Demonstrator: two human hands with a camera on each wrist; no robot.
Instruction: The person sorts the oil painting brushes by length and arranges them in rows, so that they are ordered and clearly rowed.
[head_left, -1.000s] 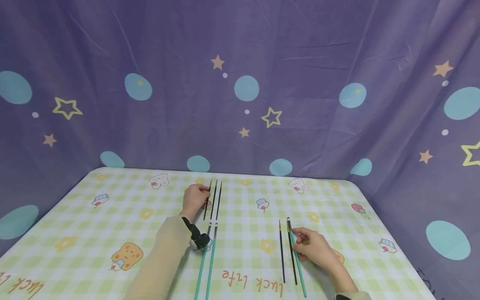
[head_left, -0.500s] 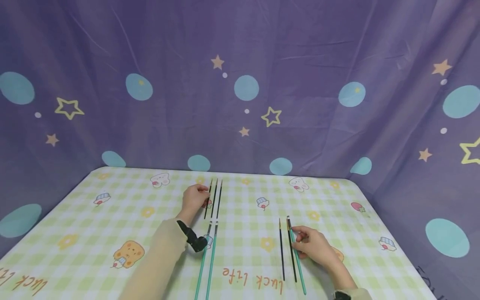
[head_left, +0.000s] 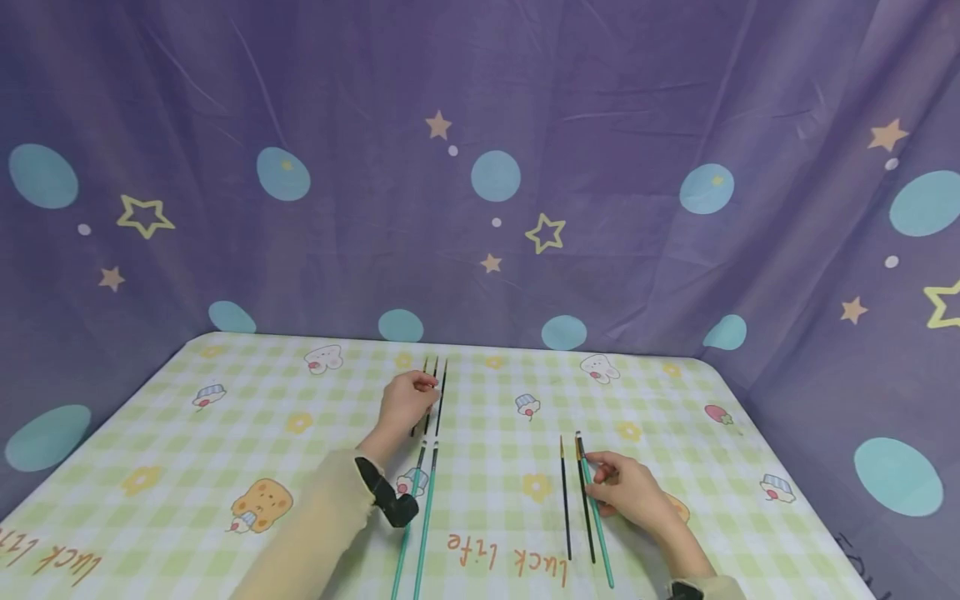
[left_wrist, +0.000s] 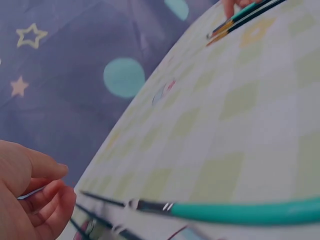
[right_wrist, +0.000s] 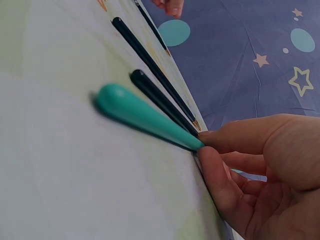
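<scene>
My left hand hovers at the group of three thin black paintbrushes, covering parts of two of them. Its fingers are loosely curled, with a gap between thumb and fingertips in the left wrist view and nothing seen held there. Below that group lie two green-handled paintbrushes, bristle ends away from me. On the right, my right hand pinches a green paintbrush between thumb and index finger. Just left of it lie two black-handled paintbrushes, roughly parallel, their tan bristles pointing away.
A green-and-white checked tablecloth with cartoon prints covers the table. Its far edge meets a purple curtain with stars and blue dots. Between the two brush groups, printed orange lettering shows on the cloth.
My left hand has shifted slightly right, from beside the leftmost black paintbrush to over the middle one, near the rightmost. My right hand stays at the green paintbrush.
</scene>
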